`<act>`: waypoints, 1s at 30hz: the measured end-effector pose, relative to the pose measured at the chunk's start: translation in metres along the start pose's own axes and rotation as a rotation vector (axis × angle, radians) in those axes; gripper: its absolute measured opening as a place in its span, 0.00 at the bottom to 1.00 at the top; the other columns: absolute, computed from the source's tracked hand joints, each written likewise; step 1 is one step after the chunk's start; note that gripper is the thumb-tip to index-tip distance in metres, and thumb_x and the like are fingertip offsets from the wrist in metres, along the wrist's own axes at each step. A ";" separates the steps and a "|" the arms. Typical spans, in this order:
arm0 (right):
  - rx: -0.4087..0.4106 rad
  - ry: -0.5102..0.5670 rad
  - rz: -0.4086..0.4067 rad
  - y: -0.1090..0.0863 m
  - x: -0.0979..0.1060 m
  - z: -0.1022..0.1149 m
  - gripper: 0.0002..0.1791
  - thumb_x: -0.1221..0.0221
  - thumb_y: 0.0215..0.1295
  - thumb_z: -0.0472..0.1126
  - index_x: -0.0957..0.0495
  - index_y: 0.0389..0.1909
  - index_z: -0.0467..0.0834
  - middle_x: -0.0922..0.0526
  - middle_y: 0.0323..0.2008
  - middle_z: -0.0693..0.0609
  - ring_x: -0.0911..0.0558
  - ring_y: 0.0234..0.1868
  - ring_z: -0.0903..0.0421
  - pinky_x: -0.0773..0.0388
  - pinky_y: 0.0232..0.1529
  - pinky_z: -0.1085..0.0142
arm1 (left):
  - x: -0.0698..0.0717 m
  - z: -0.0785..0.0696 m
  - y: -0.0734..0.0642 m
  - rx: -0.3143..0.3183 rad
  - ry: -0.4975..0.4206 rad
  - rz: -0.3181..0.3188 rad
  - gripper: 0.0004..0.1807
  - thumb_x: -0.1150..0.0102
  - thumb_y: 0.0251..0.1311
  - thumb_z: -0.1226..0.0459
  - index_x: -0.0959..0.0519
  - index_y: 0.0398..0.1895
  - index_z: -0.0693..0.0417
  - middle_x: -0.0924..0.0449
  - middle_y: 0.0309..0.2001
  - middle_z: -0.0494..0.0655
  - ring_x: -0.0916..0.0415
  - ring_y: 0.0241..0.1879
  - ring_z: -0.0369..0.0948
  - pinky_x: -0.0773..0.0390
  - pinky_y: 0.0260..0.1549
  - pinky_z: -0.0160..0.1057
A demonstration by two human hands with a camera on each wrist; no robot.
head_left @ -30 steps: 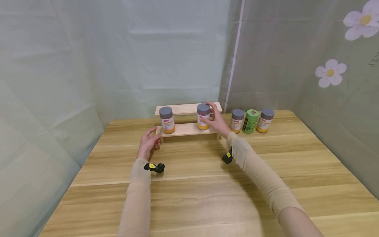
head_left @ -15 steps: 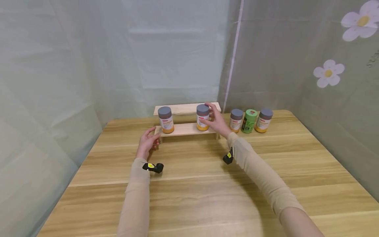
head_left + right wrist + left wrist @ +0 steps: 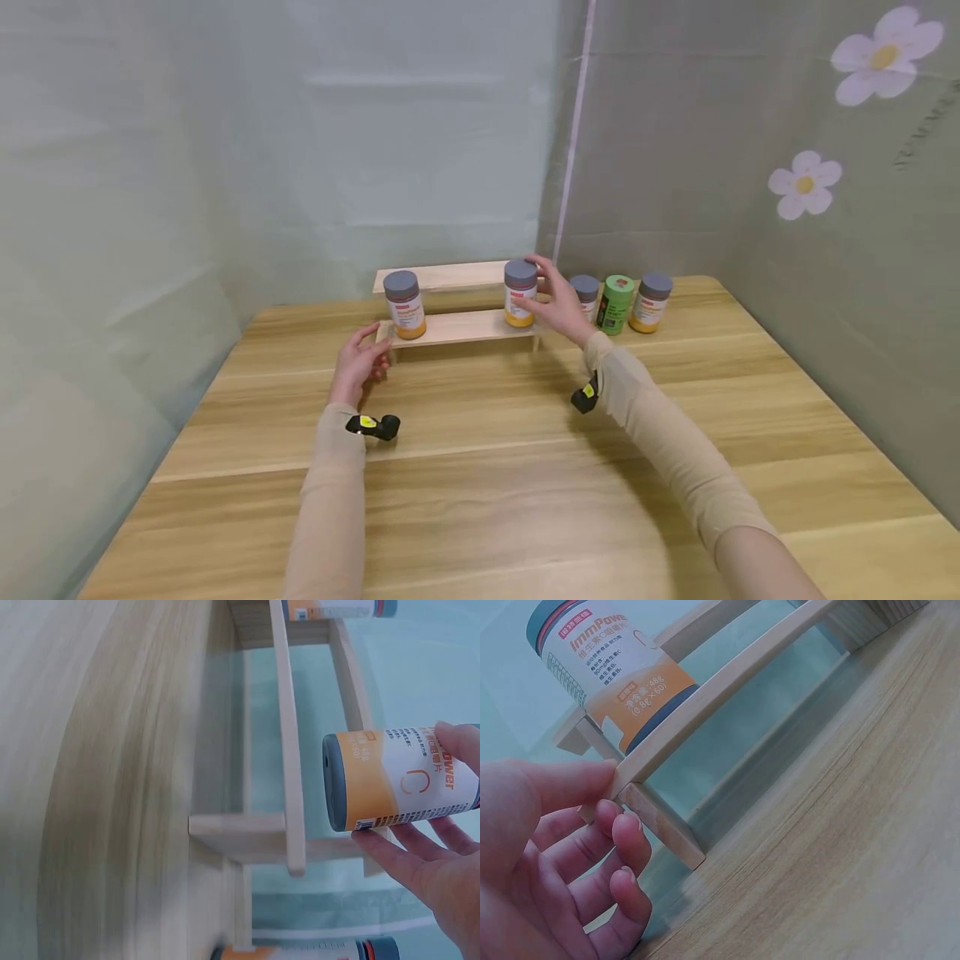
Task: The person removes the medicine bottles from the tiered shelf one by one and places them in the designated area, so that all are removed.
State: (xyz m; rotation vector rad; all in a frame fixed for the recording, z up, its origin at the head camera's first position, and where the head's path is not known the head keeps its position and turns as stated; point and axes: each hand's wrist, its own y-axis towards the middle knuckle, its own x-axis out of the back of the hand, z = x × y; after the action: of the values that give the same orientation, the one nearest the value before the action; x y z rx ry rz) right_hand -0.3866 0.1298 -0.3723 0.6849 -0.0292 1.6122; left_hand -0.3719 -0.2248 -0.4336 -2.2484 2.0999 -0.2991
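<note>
A two-tier wooden shelf (image 3: 468, 328) stands at the back of the table. My left hand (image 3: 361, 363) grips its left end, thumb on top of the lower board and fingers curled beside and beneath it. One grey-lidded supplement jar (image 3: 406, 306) stands upright on that board near the left end. My right hand (image 3: 564, 310) holds another grey-lidded supplement jar (image 3: 514, 293) from its right side, upright, over the right end of the lower board. In the right wrist view a gap shows between this jar's base (image 3: 335, 784) and the board.
Right of the shelf, a grey-lidded jar (image 3: 585, 288), partly hidden by my right hand, a green jar (image 3: 617, 305) and another grey-lidded jar (image 3: 649, 303) stand in a row on the wooden table (image 3: 480, 483). A curtain (image 3: 442, 150) hangs behind.
The held jar has risen off the lower board and shifted right along the shelf with my right hand. My left hand stays on the shelf's end. The head view has turned slightly right.
</note>
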 end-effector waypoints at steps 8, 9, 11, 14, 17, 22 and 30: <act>-0.034 0.010 -0.003 -0.007 0.019 -0.001 0.41 0.35 0.62 0.43 0.45 0.72 0.57 0.35 0.66 0.39 0.24 0.61 0.38 0.21 0.53 0.48 | 0.003 0.000 -0.001 0.004 0.028 -0.009 0.33 0.44 0.67 0.57 0.42 0.74 0.45 0.27 0.19 0.33 0.29 0.18 0.29 0.31 0.19 0.28; -0.042 0.021 -0.005 -0.008 0.022 0.000 0.41 0.35 0.61 0.42 0.45 0.72 0.57 0.36 0.66 0.39 0.25 0.61 0.38 0.22 0.54 0.47 | 0.003 0.001 -0.001 0.008 0.038 -0.011 0.33 0.44 0.67 0.57 0.42 0.74 0.45 0.27 0.19 0.32 0.29 0.18 0.29 0.31 0.19 0.28; -0.059 0.044 -0.006 -0.011 0.027 0.003 0.42 0.35 0.62 0.41 0.46 0.73 0.56 0.37 0.66 0.37 0.26 0.62 0.37 0.24 0.56 0.46 | 0.002 0.001 -0.001 0.013 0.055 -0.016 0.33 0.44 0.67 0.56 0.42 0.74 0.43 0.27 0.19 0.31 0.28 0.18 0.29 0.32 0.20 0.28; -0.068 0.052 -0.017 -0.018 0.035 0.013 0.41 0.36 0.62 0.37 0.46 0.73 0.51 0.36 0.66 0.34 0.26 0.61 0.34 0.29 0.58 0.43 | 0.001 0.001 -0.002 0.011 0.072 -0.019 0.33 0.44 0.67 0.55 0.42 0.74 0.42 0.27 0.19 0.30 0.28 0.19 0.28 0.33 0.20 0.29; -0.061 0.045 -0.027 -0.025 0.040 0.024 0.40 0.38 0.63 0.35 0.47 0.73 0.47 0.36 0.65 0.32 0.25 0.59 0.33 0.31 0.61 0.42 | 0.002 0.000 -0.002 0.001 0.068 -0.022 0.33 0.44 0.67 0.55 0.42 0.74 0.43 0.27 0.18 0.29 0.28 0.19 0.28 0.33 0.20 0.29; -0.062 0.076 -0.027 -0.027 0.046 0.012 0.41 0.38 0.64 0.37 0.48 0.74 0.49 0.36 0.65 0.34 0.25 0.59 0.35 0.28 0.59 0.43 | 0.003 0.000 -0.001 -0.005 0.045 -0.025 0.33 0.44 0.67 0.56 0.42 0.74 0.44 0.27 0.18 0.29 0.29 0.17 0.27 0.34 0.18 0.28; -0.041 0.030 -0.058 -0.039 0.064 -0.008 0.41 0.36 0.63 0.41 0.47 0.73 0.55 0.35 0.64 0.37 0.23 0.56 0.37 0.24 0.47 0.53 | 0.001 -0.001 -0.003 0.013 0.049 -0.017 0.33 0.44 0.67 0.55 0.42 0.74 0.42 0.27 0.20 0.32 0.29 0.19 0.29 0.34 0.18 0.28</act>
State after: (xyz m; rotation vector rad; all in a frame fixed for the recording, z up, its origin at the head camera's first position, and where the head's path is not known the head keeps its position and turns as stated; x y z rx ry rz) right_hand -0.3538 0.1977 -0.3645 0.6243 -0.0201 1.5623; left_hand -0.3686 -0.2254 -0.4320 -2.2751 2.0964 -0.3713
